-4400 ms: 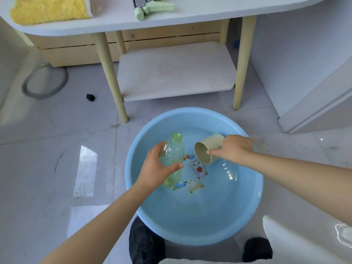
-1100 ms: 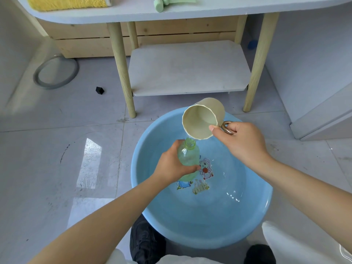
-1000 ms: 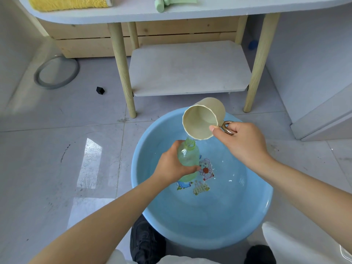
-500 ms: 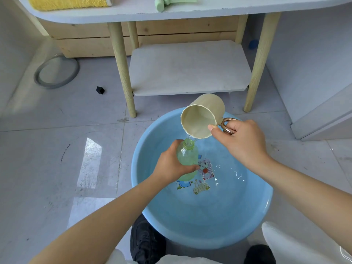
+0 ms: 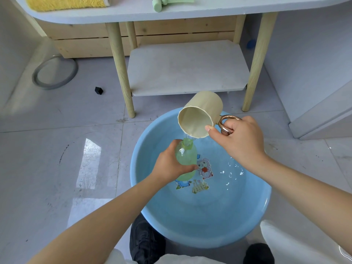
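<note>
- My left hand [image 5: 168, 165] is wrapped round the bottle [image 5: 186, 156], thumb across its front, fingers behind it
- The bottle is green and see-through, held nearly upright over the basin [image 5: 190, 238], its open mouth pointing up and a little away from me
- My right hand [image 5: 239, 143] grips the cup [image 5: 200, 113]: fingers through the metal handle [image 5: 227, 121], thumb pressed against the rim
- The cup is tipped on its side with its mouth facing me, higher than the bottle and just right of it; its lower lip sits right above the bottle's mouth, close but not touching
- A thin run of water shows between that lip and the bottle's mouth
- Both hands are close together over the far half of the basin, left lower, right higher
- The basin is blue, stands on the tiled floor and has shallow water in it, with cartoon prints [image 5: 204, 167] on its bottom, partly behind the bottle
- My shoes [image 5: 146, 242] are at the basin's near edge
- Beyond the basin stands a table [image 5: 209, 10] with wooden legs and a low shelf [image 5: 186, 67]
- On the table's top lies a yellow towel [image 5: 64, 2]
- Far left on the floor are a grey ring [image 5: 55, 73] and a small black cube [image 5: 98, 90]
</note>
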A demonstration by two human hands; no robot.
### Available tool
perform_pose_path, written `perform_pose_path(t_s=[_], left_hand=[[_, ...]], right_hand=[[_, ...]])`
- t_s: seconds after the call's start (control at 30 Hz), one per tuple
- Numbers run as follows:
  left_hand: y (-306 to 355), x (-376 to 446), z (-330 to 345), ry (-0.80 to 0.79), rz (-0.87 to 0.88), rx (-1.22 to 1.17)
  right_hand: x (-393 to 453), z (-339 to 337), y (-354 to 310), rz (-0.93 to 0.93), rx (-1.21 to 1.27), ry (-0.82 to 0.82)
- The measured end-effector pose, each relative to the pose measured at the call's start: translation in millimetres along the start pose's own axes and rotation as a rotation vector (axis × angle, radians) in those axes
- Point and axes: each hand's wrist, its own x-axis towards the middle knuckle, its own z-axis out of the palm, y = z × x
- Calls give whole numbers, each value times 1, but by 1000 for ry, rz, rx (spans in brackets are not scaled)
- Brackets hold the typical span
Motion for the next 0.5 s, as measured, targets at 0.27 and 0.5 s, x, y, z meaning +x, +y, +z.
perform_pose_path(t_s=[0.27, 0.5], left_hand=[[-1, 2, 0, 6, 1, -4], [1, 1, 2, -2, 12, 10]], right_hand=[[0, 1, 1, -21, -17, 24], [-1, 6, 4, -70, -64, 59]])
